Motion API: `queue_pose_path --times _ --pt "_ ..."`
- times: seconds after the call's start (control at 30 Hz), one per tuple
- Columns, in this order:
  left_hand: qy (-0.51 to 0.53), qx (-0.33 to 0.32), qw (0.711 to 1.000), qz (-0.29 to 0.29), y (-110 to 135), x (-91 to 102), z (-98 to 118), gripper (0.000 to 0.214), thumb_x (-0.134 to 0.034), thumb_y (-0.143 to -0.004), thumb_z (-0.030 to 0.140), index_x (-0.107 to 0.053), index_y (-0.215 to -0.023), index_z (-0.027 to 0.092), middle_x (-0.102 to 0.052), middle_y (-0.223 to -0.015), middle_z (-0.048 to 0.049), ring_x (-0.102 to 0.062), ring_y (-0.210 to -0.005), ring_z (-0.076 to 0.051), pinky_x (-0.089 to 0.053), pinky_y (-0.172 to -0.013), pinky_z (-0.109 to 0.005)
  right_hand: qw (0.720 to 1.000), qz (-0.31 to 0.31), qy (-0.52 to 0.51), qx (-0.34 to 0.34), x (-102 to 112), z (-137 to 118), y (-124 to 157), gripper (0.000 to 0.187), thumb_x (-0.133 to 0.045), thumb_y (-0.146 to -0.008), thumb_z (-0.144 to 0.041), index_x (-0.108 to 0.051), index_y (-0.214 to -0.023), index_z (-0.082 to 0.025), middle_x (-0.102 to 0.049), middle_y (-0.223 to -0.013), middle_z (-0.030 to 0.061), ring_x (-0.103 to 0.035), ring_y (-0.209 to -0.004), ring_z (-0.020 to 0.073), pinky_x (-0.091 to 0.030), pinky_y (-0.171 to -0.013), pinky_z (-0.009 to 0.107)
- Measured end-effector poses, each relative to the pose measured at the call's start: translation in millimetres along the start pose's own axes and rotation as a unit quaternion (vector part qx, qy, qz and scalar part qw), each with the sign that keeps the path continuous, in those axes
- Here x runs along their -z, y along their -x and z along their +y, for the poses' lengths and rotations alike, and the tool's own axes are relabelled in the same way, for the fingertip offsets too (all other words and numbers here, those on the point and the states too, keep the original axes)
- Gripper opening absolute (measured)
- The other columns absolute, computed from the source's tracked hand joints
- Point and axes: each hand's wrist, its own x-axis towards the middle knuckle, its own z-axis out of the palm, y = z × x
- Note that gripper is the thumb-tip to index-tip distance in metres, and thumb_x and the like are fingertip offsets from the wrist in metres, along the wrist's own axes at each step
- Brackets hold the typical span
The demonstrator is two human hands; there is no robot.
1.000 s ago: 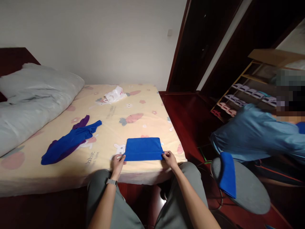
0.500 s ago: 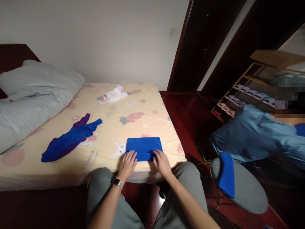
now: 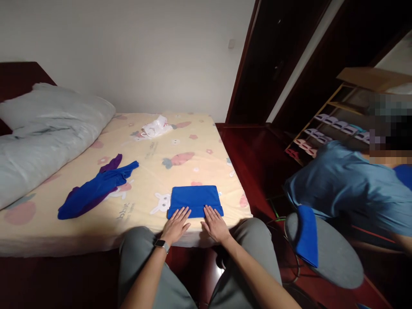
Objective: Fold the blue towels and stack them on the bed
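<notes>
A blue cloth (image 3: 195, 198), folded into a flat rectangle, lies near the front edge of the bed (image 3: 151, 176). My left hand (image 3: 176, 224) rests flat on its near left part with the fingers stretched out. On the near right part lies my right hand (image 3: 215, 222), also flat, fingers extended. A band runs along the cloth's near edge, partly hidden under my fingertips. Farther left on the sheet is a crumpled blue cloth (image 3: 93, 191) with a purple cloth (image 3: 111, 164) partly beneath it.
A white plastic bag (image 3: 157, 127) and a grey quilt (image 3: 54, 124) lie on the bed. At right, a folded blue cloth (image 3: 307, 238) hangs over a grey stool (image 3: 337, 251). Beyond it a person in a blue shirt (image 3: 341, 184) bends near a shoe rack (image 3: 328, 101).
My fingers have gone from curled at the cloth's near edge to lying flat on it. The near band now spreads slightly wider. The person at right has shifted a little.
</notes>
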Motion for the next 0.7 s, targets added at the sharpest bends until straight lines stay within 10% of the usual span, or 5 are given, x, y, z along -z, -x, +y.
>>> queue_pose_path --times 0.37,0.7 --pt "-0.015 0.084 0.996 0.034 12 9.8 -37 0.053 -0.043 -0.098 0.038 -0.041 -0.149 0.024 -0.048 -0.151 -0.0066 -0.043 -0.141 -0.023 -0.031 -0.118 -0.043 0.998 -0.040 0.020 -0.032 24 38 7 0.058 -0.046 -0.093 -0.025 -0.041 -0.149 -0.014 -0.040 -0.155 0.0128 -0.035 -0.144 0.0286 -0.033 -0.115 0.046" --pt "-0.025 0.081 0.986 0.143 0 18.0 -10 0.047 -0.047 -0.094 0.027 -0.052 -0.140 0.025 -0.056 -0.143 -0.0076 -0.049 -0.133 -0.025 -0.035 -0.116 -0.045 0.973 0.110 -0.137 -0.151 29 41 -10 0.045 -0.050 -0.084 -0.022 -0.062 -0.126 -0.018 -0.059 -0.131 0.0141 -0.054 -0.123 0.0277 -0.042 -0.110 0.046"
